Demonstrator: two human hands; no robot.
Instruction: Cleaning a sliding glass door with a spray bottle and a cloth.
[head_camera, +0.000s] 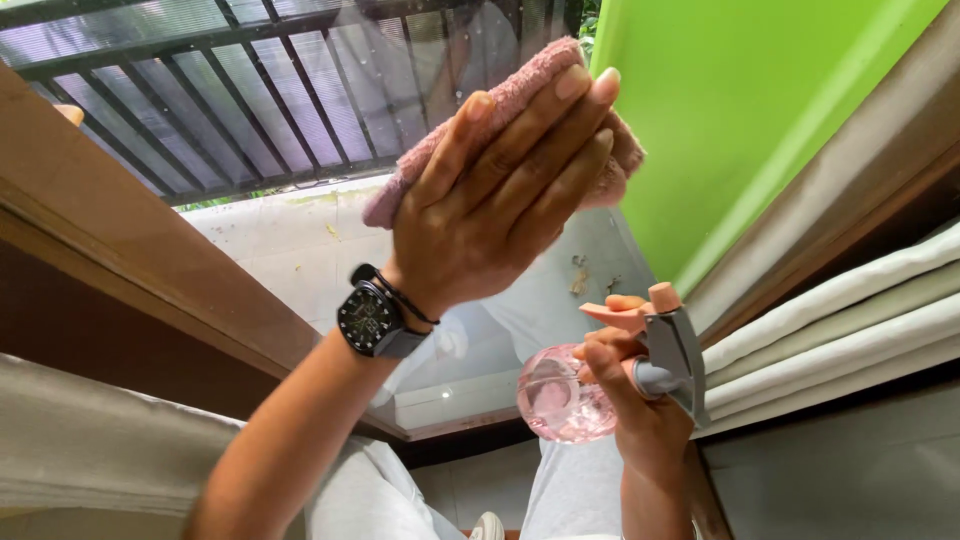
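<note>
The left hand (490, 200) presses a pink cloth (520, 110) flat-fingered against the window pane (300, 90), while the right hand (625, 385) grips a pink spray bottle (560, 395).

A home, seen at a window (300, 120) that serves as the landmark; its glass sits in a brown wooden frame (120, 250), as in a lived-in room rather than a shop or office; pale curtains hang at both sides of the window, one (100, 430) to its left, another in folds (850, 310) to its right; beyond the glass, dark railings (180, 100) close off a tiled balcony floor (290, 250) strewn with a few dry leaves; right of the window, outside, stands a bright green wall (740, 110); below the window lies a light tiled floor (470, 485); household cleaning gear, a pink cloth (520, 90) on the glass and a pink spray bottle (570, 395) before it, fits a domestic setting.
</note>
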